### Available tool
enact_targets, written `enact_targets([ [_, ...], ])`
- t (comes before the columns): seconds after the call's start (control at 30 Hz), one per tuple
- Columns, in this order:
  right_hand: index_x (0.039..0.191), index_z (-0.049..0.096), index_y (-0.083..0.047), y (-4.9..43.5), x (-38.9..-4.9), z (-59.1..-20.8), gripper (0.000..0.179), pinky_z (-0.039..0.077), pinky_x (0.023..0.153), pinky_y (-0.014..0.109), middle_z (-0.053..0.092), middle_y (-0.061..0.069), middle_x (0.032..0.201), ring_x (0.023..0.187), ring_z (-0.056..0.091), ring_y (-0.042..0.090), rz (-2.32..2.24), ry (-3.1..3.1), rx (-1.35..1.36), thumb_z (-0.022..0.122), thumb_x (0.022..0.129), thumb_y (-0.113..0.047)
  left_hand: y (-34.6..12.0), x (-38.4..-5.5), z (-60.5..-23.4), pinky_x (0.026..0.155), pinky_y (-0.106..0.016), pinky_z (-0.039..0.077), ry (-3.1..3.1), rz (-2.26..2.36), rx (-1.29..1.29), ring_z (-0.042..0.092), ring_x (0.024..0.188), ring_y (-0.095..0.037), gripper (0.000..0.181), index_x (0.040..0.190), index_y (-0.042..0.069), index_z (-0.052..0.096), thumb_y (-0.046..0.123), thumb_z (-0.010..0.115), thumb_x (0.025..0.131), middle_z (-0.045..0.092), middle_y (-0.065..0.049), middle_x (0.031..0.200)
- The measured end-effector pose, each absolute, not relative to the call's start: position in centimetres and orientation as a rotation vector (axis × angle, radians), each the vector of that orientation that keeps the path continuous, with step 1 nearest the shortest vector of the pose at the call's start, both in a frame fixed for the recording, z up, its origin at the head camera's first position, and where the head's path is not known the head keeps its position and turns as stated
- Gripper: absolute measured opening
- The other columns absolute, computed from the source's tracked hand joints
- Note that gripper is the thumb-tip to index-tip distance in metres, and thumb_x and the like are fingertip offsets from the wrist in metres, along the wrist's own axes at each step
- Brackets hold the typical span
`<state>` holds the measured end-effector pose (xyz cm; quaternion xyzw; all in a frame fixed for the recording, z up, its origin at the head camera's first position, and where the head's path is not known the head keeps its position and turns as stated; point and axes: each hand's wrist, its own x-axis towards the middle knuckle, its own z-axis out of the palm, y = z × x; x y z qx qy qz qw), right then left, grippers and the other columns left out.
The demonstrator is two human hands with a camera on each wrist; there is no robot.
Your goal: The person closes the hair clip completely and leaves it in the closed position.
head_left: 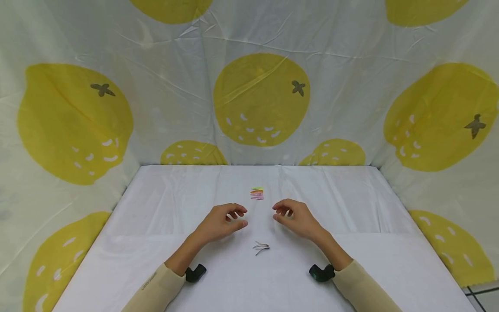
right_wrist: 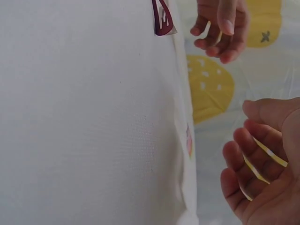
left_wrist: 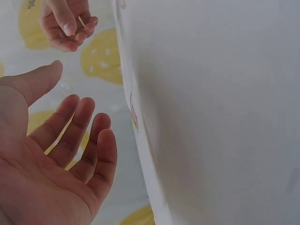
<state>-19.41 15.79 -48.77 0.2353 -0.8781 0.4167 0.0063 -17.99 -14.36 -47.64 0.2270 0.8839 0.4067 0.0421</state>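
Observation:
My left hand (head_left: 223, 223) hovers over the white table left of centre, its fingers loosely bent and holding nothing. Opposite it, my right hand (head_left: 299, 220) hangs in the same relaxed way, also holding nothing. Between and beyond the hands lies a short column of colourful hair clips (head_left: 257, 198), yellow-green, orange and pink. Closer to me, between the wrists, several thin darker hair clips (head_left: 262, 248) lie in a loose group. One of these shows in the right wrist view as a dark red snap hair clip (right_wrist: 163, 32) with a cut-out middle.
A white cloth (head_left: 175, 186) with fold lines covers the table. Around its back and sides hangs a pale curtain (head_left: 249, 34) printed with big yellow lemons. Black wrist cameras (head_left: 196, 273) sit at both cuffs, and a bit of tiled floor (head_left: 485, 297) shows at lower right.

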Motion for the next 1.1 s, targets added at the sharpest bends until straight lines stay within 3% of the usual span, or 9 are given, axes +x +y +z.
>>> enact_targets([
  [0.5, 0.119, 0.071, -0.013, 15.1, -17.0, -49.3, 0.028, 0.053, 0.083, 0.031, 0.073, -0.002, 0.106, 0.090, 0.062, 0.005, 1.277, -2.735, 0.966, 0.077, 0.094, -0.026, -14.1, -15.9, -47.9, 0.088, -0.038, 0.056, 2.678, 1.175, 0.784, 0.066, 0.098, -0.017, 0.038, 0.122, 0.015, 0.071, 0.039, 0.077, 0.093, 0.073, 0.001, 0.110],
  [0.8, 0.119, 0.071, -0.015, 14.9, -16.1, -49.7, 0.031, 0.052, 0.087, 0.031, 0.073, -0.004, 0.109, 0.092, 0.063, 0.009, 1.285, -2.747, 1.079, 0.079, 0.092, -0.027, -13.4, -15.2, -47.9, 0.088, -0.034, 0.056, 2.646, 1.155, 0.784, 0.066, 0.097, -0.013, 0.037, 0.122, 0.017, 0.072, 0.038, 0.079, 0.092, 0.074, 0.004, 0.111],
  [1.1, 0.120, 0.070, -0.018, 15.0, -15.5, -50.2, 0.039, 0.052, 0.085, 0.028, 0.071, -0.006, 0.108, 0.093, 0.062, 0.014, 1.297, -2.764, 1.136, 0.085, 0.087, -0.030, -13.1, -14.8, -48.0, 0.080, -0.027, 0.052, 2.641, 1.100, 0.827, 0.065, 0.094, -0.015, 0.036, 0.117, 0.018, 0.074, 0.037, 0.082, 0.089, 0.074, 0.007, 0.109],
])
